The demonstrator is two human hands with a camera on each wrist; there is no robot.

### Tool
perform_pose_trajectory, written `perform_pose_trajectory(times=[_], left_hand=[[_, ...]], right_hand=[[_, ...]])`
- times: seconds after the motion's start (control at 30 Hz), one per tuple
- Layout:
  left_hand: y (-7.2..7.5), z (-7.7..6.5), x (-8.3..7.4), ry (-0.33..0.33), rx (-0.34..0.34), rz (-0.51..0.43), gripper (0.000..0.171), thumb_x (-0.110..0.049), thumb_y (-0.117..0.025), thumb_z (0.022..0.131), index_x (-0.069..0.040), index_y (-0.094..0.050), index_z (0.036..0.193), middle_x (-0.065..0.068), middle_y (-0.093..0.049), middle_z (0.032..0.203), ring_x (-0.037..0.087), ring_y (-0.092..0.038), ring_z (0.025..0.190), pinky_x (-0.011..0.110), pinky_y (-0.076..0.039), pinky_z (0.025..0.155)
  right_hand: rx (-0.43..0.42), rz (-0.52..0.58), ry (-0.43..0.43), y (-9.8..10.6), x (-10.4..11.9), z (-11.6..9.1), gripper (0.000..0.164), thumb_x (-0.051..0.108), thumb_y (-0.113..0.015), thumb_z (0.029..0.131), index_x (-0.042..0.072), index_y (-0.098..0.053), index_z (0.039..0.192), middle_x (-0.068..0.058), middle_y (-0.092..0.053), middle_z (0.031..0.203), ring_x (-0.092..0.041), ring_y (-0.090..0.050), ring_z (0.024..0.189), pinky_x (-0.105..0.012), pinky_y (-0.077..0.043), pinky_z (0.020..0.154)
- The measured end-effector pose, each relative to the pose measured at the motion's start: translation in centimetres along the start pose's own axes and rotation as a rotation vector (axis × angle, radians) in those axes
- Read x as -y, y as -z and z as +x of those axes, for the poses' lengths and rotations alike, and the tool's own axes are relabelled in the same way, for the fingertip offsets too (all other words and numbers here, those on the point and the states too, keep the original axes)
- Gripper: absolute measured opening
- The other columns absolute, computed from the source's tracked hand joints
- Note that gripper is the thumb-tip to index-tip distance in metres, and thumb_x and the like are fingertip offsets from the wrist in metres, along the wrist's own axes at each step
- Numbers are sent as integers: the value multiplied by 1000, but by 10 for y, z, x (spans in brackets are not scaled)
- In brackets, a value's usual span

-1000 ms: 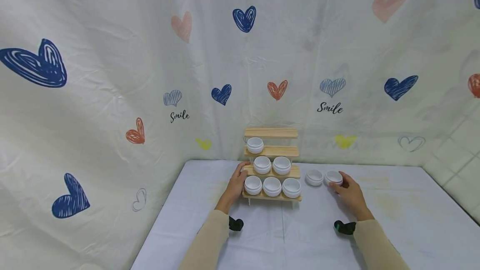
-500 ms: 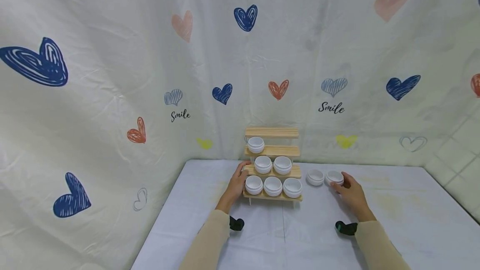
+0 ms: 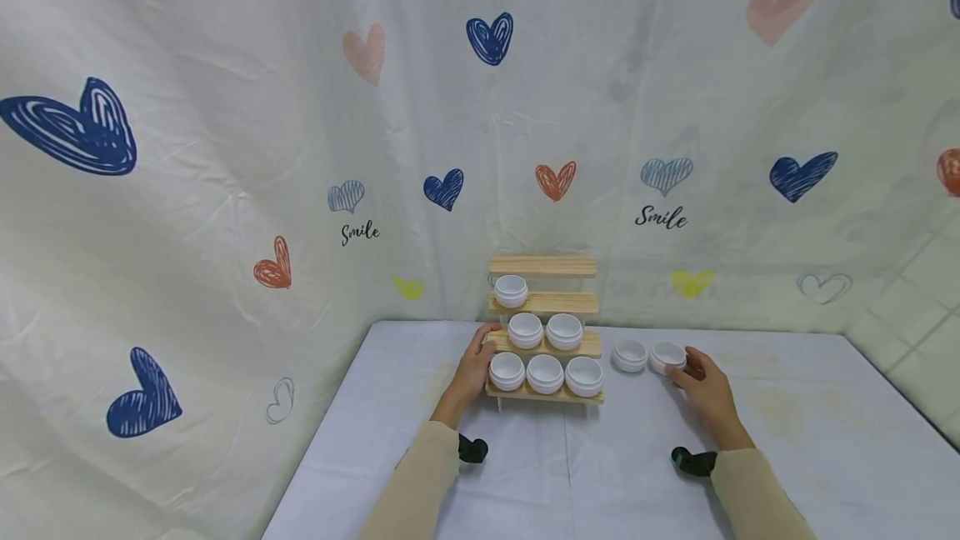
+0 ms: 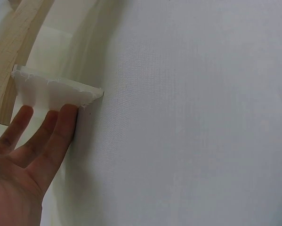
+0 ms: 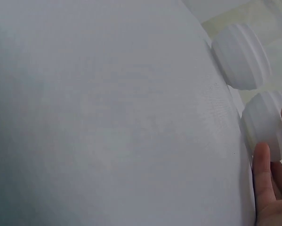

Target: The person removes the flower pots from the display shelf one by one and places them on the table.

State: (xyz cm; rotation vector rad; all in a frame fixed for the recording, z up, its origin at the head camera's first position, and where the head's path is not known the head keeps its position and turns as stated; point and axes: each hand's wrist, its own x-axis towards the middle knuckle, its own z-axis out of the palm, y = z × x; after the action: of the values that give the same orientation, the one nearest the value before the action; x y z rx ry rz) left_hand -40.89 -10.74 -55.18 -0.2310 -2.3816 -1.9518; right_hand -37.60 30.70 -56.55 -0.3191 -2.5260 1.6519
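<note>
A four-tier wooden display stand (image 3: 543, 266) with white side supports holds several small white bowls (image 3: 544, 373) on its lower three tiers. At its left side, my left hand (image 3: 471, 365) touches the stand. In the left wrist view, extended fingers (image 4: 56, 136) meet the white side support (image 4: 51, 87) under a wooden board. To the right of the stand, two more white bowls stand on the table. My right hand (image 3: 705, 388) holds the rightmost bowl (image 3: 665, 357) at its right side, thumb in front. In the right wrist view, a fingertip (image 5: 261, 150) lies at that bowl's lower side.
The other loose bowl (image 3: 628, 356) stands between the held bowl and the display stand. A white cloth covers the table (image 3: 540, 473). Behind it hangs a white curtain (image 3: 420, 107) printed with hearts. Dark straps (image 3: 693, 462) show at both wrists.
My right hand has shifted slightly right and toward me against the rightmost bowl, which stays in place. My left hand and the stand keep their positions.
</note>
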Motion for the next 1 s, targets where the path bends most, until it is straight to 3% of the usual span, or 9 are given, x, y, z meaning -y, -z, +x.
perform_pose_trajectory(times=[0.13,0.3,0.43,0.57,0.73,0.87,1.0], left_hand=[[0,-1,0,4,3,10,38,-29,-41,105,-31,-54,142,-2,-48,77,12,-47,69,29,-40,68],[-1,-5,-3,8,-2,12,38,-28,-42,105,-30,-54,142,-3,-44,74,12,-44,65,29,-39,65],[-1,-5,-4,16,-7,10,39,-28,-42,106,-29,-54,143,-1,-50,80,12,-50,74,29,-41,71],[0,-6,-3,15,-9,12,39,-28,-42,106,-27,-53,144,2,-55,88,13,-53,84,30,-42,79],[1,-6,-3,17,-22,34,39,-29,-42,105,-29,-54,142,7,-61,95,13,-54,85,29,-43,80],[1,-5,-4,16,-22,43,39,-30,-42,104,-31,-55,141,8,-64,101,14,-56,89,31,-43,84],[0,-5,-6,14,-19,49,39,-31,-42,105,-31,-54,142,10,-65,105,16,-56,94,33,-43,88]], right_hand=[[-28,11,-7,-1,-4,-1,76,34,-61,103,0,-25,160,-28,-36,160,-41,-40,145,-3,-44,77],[-63,56,-26,-3,-10,0,72,36,-58,104,0,-29,159,-26,-40,157,-36,-46,138,0,-43,71],[-83,105,-49,-3,-9,-2,70,37,-58,104,0,-32,158,-24,-41,157,-9,-55,115,-1,-45,73],[-108,157,-78,-4,-9,-4,66,37,-55,105,3,-34,157,-19,-42,155,11,-49,95,-2,-47,75],[-137,207,-103,-4,-9,-3,62,36,-54,105,5,-36,156,-15,-47,147,9,-53,92,-4,-49,76],[-161,294,-163,-1,-7,-3,58,35,-54,105,9,-40,154,0,-55,128,3,-56,94,-6,-49,74],[-245,420,-182,-1,2,-7,44,29,-59,103,12,-51,143,13,-56,107,-3,-59,94,-9,-51,73]])
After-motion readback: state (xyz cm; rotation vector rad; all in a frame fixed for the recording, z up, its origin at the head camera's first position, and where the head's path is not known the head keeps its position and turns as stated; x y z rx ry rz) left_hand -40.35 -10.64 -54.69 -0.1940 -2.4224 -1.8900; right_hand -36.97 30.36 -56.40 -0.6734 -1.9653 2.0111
